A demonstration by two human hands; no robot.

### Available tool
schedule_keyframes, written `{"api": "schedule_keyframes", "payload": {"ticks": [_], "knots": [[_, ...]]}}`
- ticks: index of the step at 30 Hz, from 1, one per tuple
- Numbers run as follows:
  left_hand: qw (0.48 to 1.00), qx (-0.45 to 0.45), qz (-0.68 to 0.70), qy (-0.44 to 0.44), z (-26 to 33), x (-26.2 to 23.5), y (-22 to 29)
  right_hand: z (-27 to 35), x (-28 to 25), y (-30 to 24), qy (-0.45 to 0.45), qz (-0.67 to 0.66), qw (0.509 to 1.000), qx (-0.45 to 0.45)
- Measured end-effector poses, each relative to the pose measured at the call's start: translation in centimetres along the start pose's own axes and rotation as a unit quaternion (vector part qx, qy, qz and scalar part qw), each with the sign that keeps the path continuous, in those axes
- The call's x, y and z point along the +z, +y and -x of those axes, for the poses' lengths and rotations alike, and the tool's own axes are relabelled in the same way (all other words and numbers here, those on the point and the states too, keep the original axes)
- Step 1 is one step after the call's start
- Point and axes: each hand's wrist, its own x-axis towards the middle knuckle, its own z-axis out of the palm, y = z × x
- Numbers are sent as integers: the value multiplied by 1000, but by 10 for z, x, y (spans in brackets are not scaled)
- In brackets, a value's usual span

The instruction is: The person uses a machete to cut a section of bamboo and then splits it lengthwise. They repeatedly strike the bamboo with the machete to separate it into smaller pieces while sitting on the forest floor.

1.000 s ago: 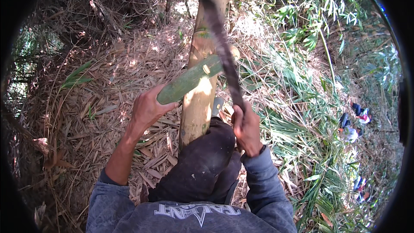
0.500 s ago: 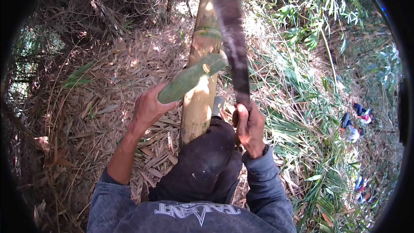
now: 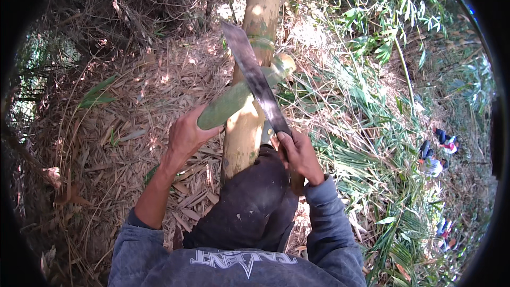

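My left hand [image 3: 186, 132] grips the near end of a short green bamboo piece [image 3: 226, 105], which slants up to the right across a thick yellowish bamboo pole [image 3: 241, 138]. Its far end, pale and cut, sticks out past the pole's right side. In my right hand [image 3: 302, 154] is a machete [image 3: 257, 77] with a broad dark blade. The blade points up and to the left and crosses over the green piece from my view. Whether its edge touches the bamboo, I cannot tell. My fingers wrap the handle, hiding most of it.
My bent leg [image 3: 244, 196] in dark trousers lies against the pole's near end. Dry leaves [image 3: 133, 143] cover the ground at left. Green cut foliage [image 3: 366, 143] spreads on the right, where people [image 3: 433, 165] appear farther off. Tangled dry branches [image 3: 133, 16] stand at the back left.
The machete has swung down and leftward, from upright beside the pole to lying across the green piece. My left hand and the bamboo piece have shifted slightly right.
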Motion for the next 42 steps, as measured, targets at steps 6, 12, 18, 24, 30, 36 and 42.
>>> {"api": "schedule_keyframes", "payload": {"ticks": [6,12,18,24,30,36,42], "knots": [[999,-22,-4,-31,-1,-15,15,9,19,-29,192,276,909,-246],[999,-28,5,-42,-5,-19,16,8,19,-3,206,339,878,-268],[998,-35,3,-51,0,-14,8,8,28,1,163,406,887,-149],[998,-41,-9,-56,-5,-19,9,12,30,-13,224,344,875,-258],[998,-29,-16,-46,-1,-14,9,-2,24,17,177,427,875,-139],[1000,-2,0,-28,-7,-7,-3,19,21,-13,161,126,974,-95],[999,34,31,-6,-9,1,-17,6,4,-5,150,166,971,-85]]}}
